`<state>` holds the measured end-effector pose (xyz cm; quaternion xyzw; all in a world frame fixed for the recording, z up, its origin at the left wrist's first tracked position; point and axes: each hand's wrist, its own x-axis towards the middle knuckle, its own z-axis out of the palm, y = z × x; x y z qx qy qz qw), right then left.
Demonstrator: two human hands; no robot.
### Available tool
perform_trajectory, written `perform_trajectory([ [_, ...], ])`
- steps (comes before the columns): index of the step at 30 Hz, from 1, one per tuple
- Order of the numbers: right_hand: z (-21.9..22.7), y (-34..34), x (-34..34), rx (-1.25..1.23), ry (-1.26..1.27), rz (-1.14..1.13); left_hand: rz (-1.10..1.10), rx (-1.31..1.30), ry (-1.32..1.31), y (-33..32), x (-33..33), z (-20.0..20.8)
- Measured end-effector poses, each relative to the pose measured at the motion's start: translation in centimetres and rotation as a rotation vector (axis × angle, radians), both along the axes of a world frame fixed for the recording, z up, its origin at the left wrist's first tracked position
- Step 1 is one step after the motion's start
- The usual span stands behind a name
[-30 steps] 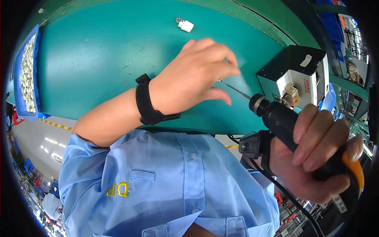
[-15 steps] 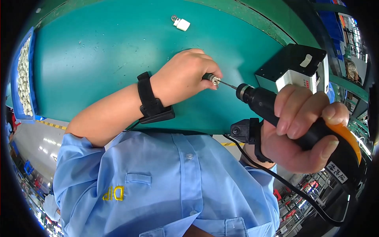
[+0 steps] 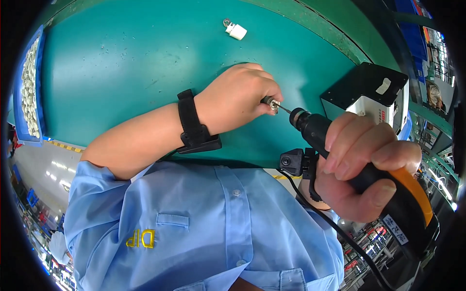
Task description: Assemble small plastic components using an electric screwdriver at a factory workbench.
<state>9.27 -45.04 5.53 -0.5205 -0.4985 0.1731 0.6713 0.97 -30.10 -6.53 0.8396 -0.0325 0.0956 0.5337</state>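
My left hand (image 3: 241,94), at the middle of the green table, pinches a small part (image 3: 274,105) with a dark body and a pale, metallic end. That end faces right, and the fingers cover most of the rest. My right hand (image 3: 361,162) is wrapped round a black and orange electric screwdriver (image 3: 314,127) with a cord. The thin bit points left and its tip meets the part's exposed end; whether it sits in a screw is too small to tell. Farther off on the table lies a white piece (image 3: 238,32) with a small clear or metallic end.
A blue tray (image 3: 41,92) filled with several rows of pale pieces stands at the far left. A black and white box-shaped device (image 3: 361,82) sits at the right, just beyond the screwdriver. A black cord (image 3: 335,223) trails below my right hand.
The screwdriver has moved closer to my left hand, and less of its bit shows between its nose and the part. The whole view has shifted slightly. Both grips are unchanged.
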Motion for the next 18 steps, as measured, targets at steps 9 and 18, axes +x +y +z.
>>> perform_trajectory([
  [9,-0.5,1.2,-0.9,0.051,0.064,-0.090,-0.010,0.016,-0.018,-0.3,0.0,-0.1],
  [18,5.7,-10.0,2.0,0.300,0.026,-0.400,-0.035,0.203,-0.072,-1.4,1.4,1.3],
])
